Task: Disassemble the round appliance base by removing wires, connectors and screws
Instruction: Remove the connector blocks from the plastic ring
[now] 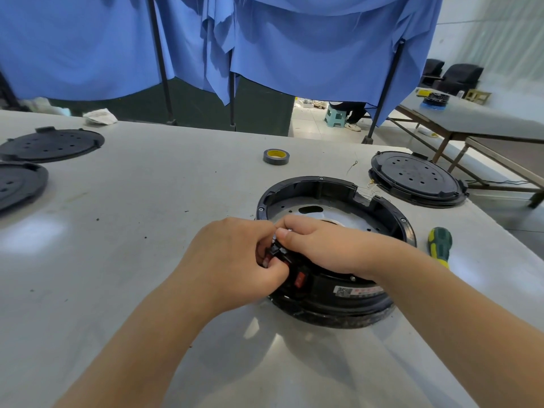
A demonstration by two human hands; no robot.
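Observation:
The round black appliance base (382, 207) lies open side up on the grey table, with a metal plate (323, 214) inside and a red switch (299, 279) on its near wall. My left hand (235, 257) and my right hand (321, 245) meet over the near left rim. Both pinch a small black connector (276, 251) between fingertips and thumbs. The wires under the hands are hidden.
A green and yellow screwdriver (440, 244) lies right of the base. A black round cover (415, 178) sits behind it, two more covers (50, 145) at the far left. A tape roll (275, 156) stands mid table. Blue curtains hang behind.

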